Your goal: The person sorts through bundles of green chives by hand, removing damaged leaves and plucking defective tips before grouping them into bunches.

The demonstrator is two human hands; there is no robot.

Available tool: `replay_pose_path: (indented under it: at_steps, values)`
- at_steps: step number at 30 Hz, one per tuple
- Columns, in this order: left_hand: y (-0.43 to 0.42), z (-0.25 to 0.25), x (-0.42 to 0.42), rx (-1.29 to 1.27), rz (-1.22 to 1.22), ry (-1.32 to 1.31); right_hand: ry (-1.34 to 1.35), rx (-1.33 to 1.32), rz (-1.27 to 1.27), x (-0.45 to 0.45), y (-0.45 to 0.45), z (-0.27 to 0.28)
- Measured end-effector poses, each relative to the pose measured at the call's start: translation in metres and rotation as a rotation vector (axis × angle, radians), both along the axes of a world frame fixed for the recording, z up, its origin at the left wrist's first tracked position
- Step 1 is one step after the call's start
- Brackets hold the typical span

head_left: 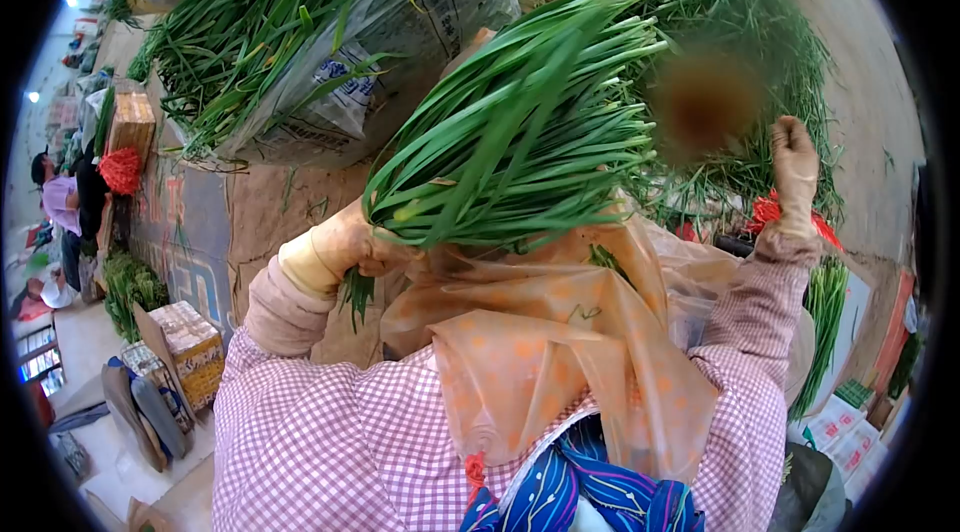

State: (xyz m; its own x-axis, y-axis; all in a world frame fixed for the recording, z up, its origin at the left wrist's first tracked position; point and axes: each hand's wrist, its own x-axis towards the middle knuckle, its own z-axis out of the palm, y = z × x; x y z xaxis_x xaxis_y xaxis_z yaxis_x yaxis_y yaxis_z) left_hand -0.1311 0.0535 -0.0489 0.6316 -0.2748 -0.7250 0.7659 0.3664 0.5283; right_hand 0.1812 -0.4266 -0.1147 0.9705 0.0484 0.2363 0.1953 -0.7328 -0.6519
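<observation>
A large bunch of long green stalks (510, 132) lies across the middle of the view, pale cut ends to the right. Gloved, my left hand (365, 237) is wrapped round its leafy end, with some leaf tips hanging below the fingers. My right hand (793, 144), also gloved, is raised at the right with its fingers curled together, beside a heap of loose greens (740, 22); whether it holds anything is too small to tell. Below the bunch, an orange-dotted plastic apron (550, 332) covers my lap.
A plastic sack of greens (400, 62) stands at the upper left. Red string (770, 210) lies below my right hand. Boxes (185, 342), a folded chair (145, 412) and a person (62, 202) are at the left. More stalks (822, 322) lie at the right.
</observation>
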Motion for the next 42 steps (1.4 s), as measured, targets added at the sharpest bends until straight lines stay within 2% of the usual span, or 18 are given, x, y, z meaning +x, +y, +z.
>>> replay_pose_path:
  at_steps: [1, 3, 6, 8, 12, 15, 17, 19, 21, 23, 25, 26, 28, 31, 33, 37, 39, 42]
  values:
    - [-0.002, 0.007, 0.002, -0.071, 0.045, 0.053, -0.007, -0.182, 0.105, -0.029, 0.034, 0.019]
    - [-0.012, 0.022, 0.005, 0.241, -0.172, -0.003, -0.21, 0.12, 0.421, -0.071, 0.108, 0.058]
    - [-0.012, 0.026, 0.004, 0.193, -0.144, -0.049, -0.328, 0.217, 0.77, -0.138, 0.196, 0.097]
    - [-0.015, 0.011, 0.001, 0.323, -0.198, -0.314, -0.54, 0.02, 0.932, -0.17, 0.238, 0.105]
    - [-0.015, 0.0, -0.013, 0.257, -0.099, -0.3, -0.652, -0.037, 1.003, -0.195, 0.267, 0.093]
    - [-0.014, 0.007, -0.004, 0.295, -0.218, -0.363, -0.202, 0.375, 1.229, -0.179, 0.254, 0.081]
    - [-0.006, -0.012, -0.003, 0.501, -0.363, -0.648, 0.516, 1.215, 0.93, -0.186, 0.235, 0.084]
    - [0.005, -0.016, -0.003, 0.739, -0.528, -0.883, 0.703, 1.3, 0.573, -0.16, 0.205, 0.105]
    - [0.011, -0.023, -0.006, 0.804, -0.587, -0.957, 0.356, 1.078, 0.172, -0.129, 0.182, 0.107]
    - [0.012, -0.025, -0.008, 0.781, -0.57, -0.898, 0.189, 1.161, 0.097, -0.08, 0.126, 0.084]
    - [0.014, -0.034, -0.009, 1.269, -0.873, -1.309, 0.069, 1.071, 0.071, -0.037, 0.073, 0.042]
    - [0.012, -0.033, -0.006, 1.521, -0.988, -1.504, -0.079, 0.78, 0.073, -0.022, 0.054, 0.01]
    - [0.009, -0.028, -0.002, 1.395, -0.923, -1.427, -0.157, 0.567, 0.191, -0.017, 0.052, -0.023]
    - [0.003, -0.016, 0.004, 1.132, -0.837, -1.226, 0.508, 0.826, 0.262, -0.073, 0.124, 0.051]
    - [-0.005, -0.009, 0.009, 1.652, -1.115, -1.592, 0.6, 0.824, 0.454, -0.081, 0.154, 0.058]
    - [0.005, -0.01, 0.002, 1.291, -0.93, -1.251, 0.537, 0.944, 0.582, -0.089, 0.181, 0.062]
    - [0.003, -0.005, 0.003, 1.213, -0.874, -1.192, 0.202, 0.462, 0.627, -0.083, 0.171, 0.065]
    - [0.0, -0.003, 0.006, 1.067, -0.785, -1.069, 0.156, 0.681, 0.288, -0.059, 0.144, 0.042]
